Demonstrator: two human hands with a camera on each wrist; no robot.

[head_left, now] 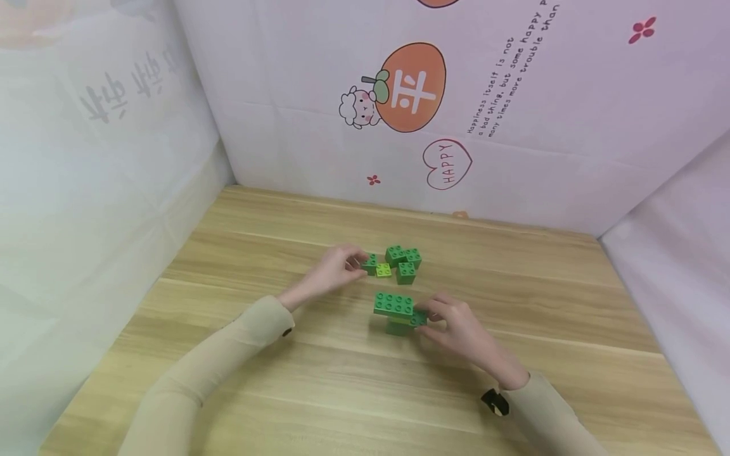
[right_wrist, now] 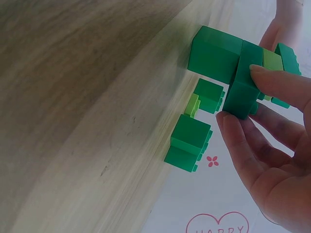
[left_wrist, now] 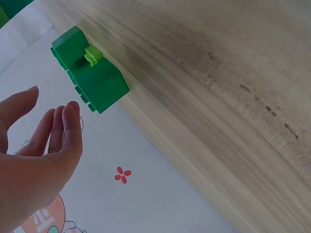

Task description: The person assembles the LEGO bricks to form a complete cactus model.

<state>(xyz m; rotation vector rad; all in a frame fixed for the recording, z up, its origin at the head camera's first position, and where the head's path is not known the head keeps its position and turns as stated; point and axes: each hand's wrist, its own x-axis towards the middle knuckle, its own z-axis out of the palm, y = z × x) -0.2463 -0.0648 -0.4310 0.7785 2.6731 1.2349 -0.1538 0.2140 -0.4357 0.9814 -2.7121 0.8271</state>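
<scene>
A green-and-lime plastic brick stack (head_left: 393, 304), already joined, is pinched at its right by the right hand (head_left: 459, 326). Farther away, five loose studded plastic bricks (head_left: 406, 274) are left unattached; the left hand (head_left: 338, 268) is held, fingers parted, beside the leftmost brick (head_left: 371, 264).

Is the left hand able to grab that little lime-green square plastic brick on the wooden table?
Probably yes, but not straight across: a dark green studded plastic brick sits between the left hand and the lime-green brick. Nothing covers the lime-green brick's top, though.
</scene>
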